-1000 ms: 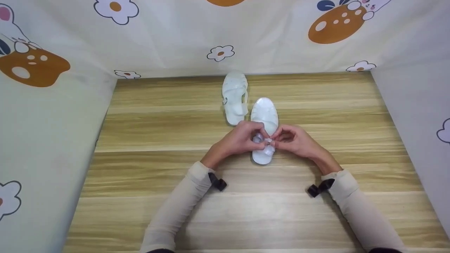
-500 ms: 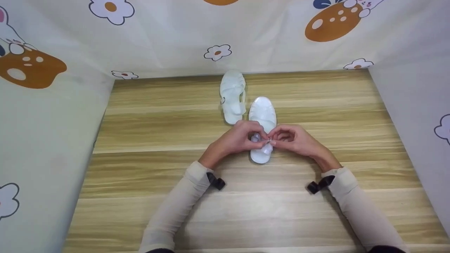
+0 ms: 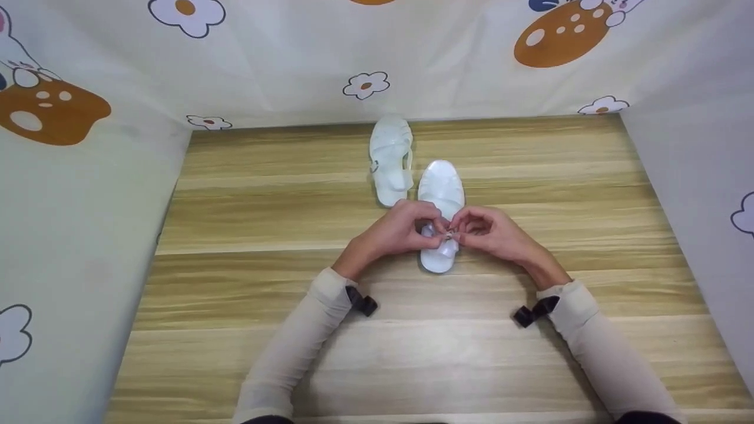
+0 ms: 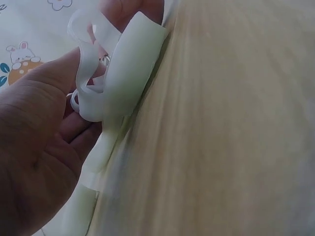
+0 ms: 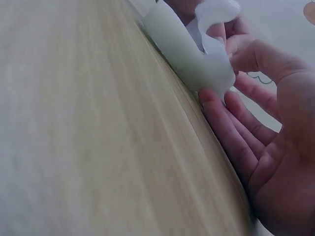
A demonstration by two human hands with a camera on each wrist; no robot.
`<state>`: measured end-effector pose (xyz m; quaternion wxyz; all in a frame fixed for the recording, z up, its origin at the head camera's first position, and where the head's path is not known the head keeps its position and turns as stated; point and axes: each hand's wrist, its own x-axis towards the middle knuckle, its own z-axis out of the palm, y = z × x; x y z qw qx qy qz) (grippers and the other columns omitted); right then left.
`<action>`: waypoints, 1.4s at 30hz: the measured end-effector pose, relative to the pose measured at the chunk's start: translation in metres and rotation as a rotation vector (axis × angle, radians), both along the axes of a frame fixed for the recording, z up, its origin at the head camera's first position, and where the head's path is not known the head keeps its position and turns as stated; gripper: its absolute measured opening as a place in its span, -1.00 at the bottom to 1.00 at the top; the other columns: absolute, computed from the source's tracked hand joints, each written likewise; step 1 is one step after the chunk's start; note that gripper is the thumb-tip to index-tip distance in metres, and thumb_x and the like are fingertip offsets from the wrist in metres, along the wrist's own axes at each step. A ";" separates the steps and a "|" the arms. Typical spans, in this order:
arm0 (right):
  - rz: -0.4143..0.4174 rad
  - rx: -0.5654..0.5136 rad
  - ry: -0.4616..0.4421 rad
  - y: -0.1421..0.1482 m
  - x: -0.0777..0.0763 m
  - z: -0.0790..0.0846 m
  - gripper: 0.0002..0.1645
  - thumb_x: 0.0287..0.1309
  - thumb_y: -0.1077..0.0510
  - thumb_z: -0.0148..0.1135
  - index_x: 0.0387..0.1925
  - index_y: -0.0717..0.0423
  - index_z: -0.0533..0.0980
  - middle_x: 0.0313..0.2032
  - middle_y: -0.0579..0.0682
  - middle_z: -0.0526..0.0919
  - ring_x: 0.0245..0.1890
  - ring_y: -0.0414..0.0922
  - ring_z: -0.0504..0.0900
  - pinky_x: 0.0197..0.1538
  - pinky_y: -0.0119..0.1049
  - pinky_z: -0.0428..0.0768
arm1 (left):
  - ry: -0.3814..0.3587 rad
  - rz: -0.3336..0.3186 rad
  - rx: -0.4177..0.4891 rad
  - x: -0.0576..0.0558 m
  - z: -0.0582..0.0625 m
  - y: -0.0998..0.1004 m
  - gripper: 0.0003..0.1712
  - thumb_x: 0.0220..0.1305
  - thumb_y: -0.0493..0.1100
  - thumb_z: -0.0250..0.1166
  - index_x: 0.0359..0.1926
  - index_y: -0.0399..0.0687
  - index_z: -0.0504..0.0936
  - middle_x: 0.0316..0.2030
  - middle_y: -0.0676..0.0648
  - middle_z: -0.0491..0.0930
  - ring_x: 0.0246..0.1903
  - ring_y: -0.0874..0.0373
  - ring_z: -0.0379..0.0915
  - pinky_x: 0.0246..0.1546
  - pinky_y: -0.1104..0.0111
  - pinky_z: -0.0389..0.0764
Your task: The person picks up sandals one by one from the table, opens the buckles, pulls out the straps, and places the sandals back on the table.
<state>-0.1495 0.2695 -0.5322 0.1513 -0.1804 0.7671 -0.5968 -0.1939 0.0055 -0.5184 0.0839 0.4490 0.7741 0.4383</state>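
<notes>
A white sandal [image 3: 440, 181] lies on the wooden surface, toe away from me. Over its heel part, my left hand [image 3: 396, 231] pinches one side of the ankle strap [image 4: 87, 64] between thumb and fingertips. My right hand [image 3: 496, 237] pinches the strap from the other side, and the fingertips of both hands almost meet. Part of a small metal buckle [image 4: 106, 60] shows between the fingers in the left wrist view. In the right wrist view, the lower fingers of that hand rest beside the sandal's heel [image 5: 179, 51]. Fingers hide most of the fastening.
A second white sandal [image 3: 390, 138] lies just behind and to the left, near the back wall. Patterned cloth [image 3: 283, 65] covers the back and left sides, and a pale wall [image 3: 695, 141] stands at the right. The wooden surface [image 3: 265, 229] spreads around the sandals.
Both hands keep hold of the strap, with only small fingertip shifts at the buckle. Their fingertips have drawn slightly closer together. The sandals stay in place.
</notes>
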 end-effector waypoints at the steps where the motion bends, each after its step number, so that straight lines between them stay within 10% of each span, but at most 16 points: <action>1: -0.003 -0.004 0.005 -0.001 0.000 0.001 -0.77 0.32 0.28 0.50 -0.02 0.18 0.68 -0.23 0.06 0.73 -0.22 -0.15 0.72 -0.08 -0.38 0.71 | -0.013 0.007 0.010 0.000 -0.001 0.000 -0.91 0.25 -0.24 0.54 -0.22 -0.08 0.81 -0.25 0.01 0.82 -0.19 0.24 0.66 -0.05 0.38 0.66; 11: 0.020 -0.032 -0.025 0.002 -0.001 0.000 -0.72 0.38 0.23 0.46 0.06 0.19 0.67 -0.19 0.04 0.76 -0.18 -0.14 0.74 -0.06 -0.34 0.76 | -0.146 0.020 0.148 0.002 -0.007 -0.001 -0.73 0.32 -0.21 0.57 0.01 -0.09 0.77 -0.08 -0.02 0.82 -0.04 0.22 0.73 0.14 0.36 0.71; 42: -0.017 -0.205 -0.157 0.011 0.000 0.001 -0.77 0.36 0.29 0.46 -0.09 0.42 0.65 -0.20 0.01 0.82 -0.22 -0.13 0.79 -0.17 -0.33 0.81 | -0.097 0.059 0.154 0.004 -0.007 0.004 -0.76 0.32 -0.09 0.60 -0.06 -0.04 0.82 -0.10 0.05 0.83 0.00 0.26 0.69 0.16 0.36 0.66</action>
